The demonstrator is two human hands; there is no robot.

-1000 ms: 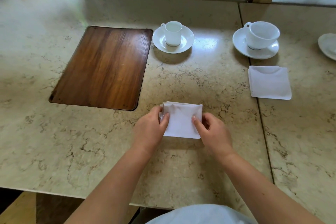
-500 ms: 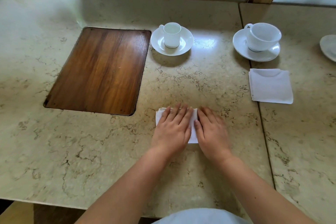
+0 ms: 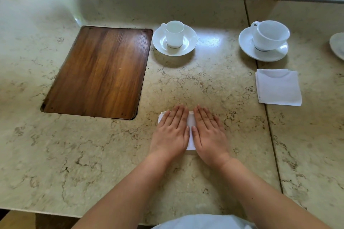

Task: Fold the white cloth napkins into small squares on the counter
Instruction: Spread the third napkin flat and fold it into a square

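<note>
Hidden: your left hand [image 3: 170, 132] and right hand [image 3: 209, 134], flat and ungripping, cover most of 1 napkin [image 3: 191, 132].
Napkins: 2; folded one [image 3: 278, 87] right.
Cups: 2.

We seem to be at a café or dining counter: a marble-patterned counter [image 3: 186, 83] with a cup [image 3: 174, 34] on a saucer [image 3: 188, 46] at 12 o'clock, a second cup [image 3: 271, 34] at 1 o'clock, a folded napkin [image 3: 278, 87] at 2 o'clock and a wooden inset panel [image 3: 98, 72] at 10 o'clock.
</note>
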